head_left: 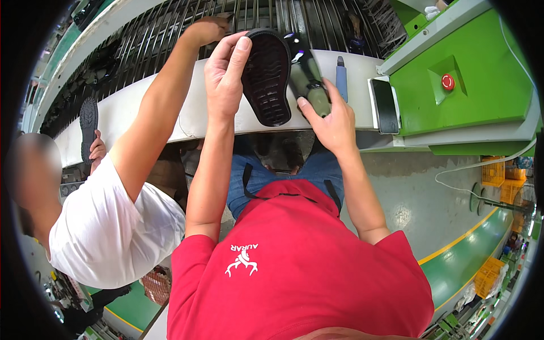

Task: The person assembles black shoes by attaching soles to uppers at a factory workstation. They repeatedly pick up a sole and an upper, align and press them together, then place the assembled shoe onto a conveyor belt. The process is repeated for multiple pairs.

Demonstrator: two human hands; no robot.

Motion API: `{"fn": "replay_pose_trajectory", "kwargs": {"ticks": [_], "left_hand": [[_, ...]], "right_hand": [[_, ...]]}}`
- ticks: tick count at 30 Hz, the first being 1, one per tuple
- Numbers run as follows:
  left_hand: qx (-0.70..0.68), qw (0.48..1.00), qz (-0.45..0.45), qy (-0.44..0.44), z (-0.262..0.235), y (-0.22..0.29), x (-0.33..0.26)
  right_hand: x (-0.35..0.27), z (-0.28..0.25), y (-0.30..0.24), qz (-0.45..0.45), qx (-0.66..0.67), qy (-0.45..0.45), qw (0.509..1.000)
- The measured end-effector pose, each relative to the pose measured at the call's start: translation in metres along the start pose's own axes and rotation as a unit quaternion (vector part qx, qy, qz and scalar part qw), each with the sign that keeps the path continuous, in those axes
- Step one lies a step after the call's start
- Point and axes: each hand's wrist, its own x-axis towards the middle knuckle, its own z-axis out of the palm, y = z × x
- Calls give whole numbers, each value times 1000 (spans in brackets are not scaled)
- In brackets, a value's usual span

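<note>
Left hand (224, 79) pinches the sole (266, 79) by its rim over the white ledge (360, 85); right hand (335, 123) grips the blurred green piece (309, 73) just beside it; it seems best to hold both steady and touch the sole only at its edge.

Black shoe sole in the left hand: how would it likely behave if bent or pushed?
The shoe sole probably flexes but keeps its shape: the left hand holds it near one end and its outline looks even. It likely won't roll, being long and flat. Its ribbed face may make it less slippery.
</note>
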Motion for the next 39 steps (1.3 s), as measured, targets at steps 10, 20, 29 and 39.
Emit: {"fn": "replay_pose_trajectory", "kwargs": {"ticks": [10,20,29,39], "left_hand": [[92,995,36,5,21,12,-12],[222,969,105,41,14,11,-24],[236,959,148,53,15,11,-19],[200,970,136,33,17,24,-18]], "right_hand": [[57,4,-56,-176,189,129,957],[66,21,-56,-188,273,115,937],[68,14,-62,-192,256,96,943],[69,11,-60,-149,321,51,934]]}}
